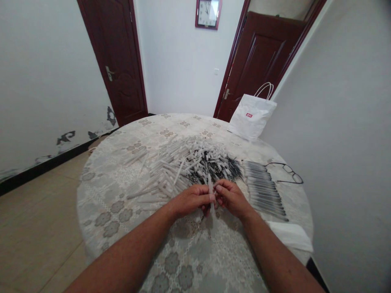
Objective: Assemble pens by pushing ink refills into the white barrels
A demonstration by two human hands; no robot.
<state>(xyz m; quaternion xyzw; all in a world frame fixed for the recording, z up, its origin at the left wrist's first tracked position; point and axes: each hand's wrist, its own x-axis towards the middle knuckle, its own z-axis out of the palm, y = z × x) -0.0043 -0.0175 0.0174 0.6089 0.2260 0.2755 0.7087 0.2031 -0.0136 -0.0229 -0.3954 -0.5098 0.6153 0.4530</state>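
My left hand [195,199] is closed around a translucent white pen barrel [211,189], which stands up between thumb and fingers. Right beside it, my right hand [230,196] is pinched at the barrel's side; whatever its fingertips hold is too small to make out. Just beyond both hands lies a large heap of white pen barrels [165,173]. Thin dark pen refills [232,165] and short white pieces [210,150] are mixed into the heap's right side. To the right, pens with dark insides [264,189] lie in a neat row.
A patterned tablecloth [183,270] covers the round table. Eyeglasses [288,173] rest beyond the pen row, and a folded white cloth or paper [290,236] is at the right edge. A white paper bag [253,116] stands at the back right, near the wall.
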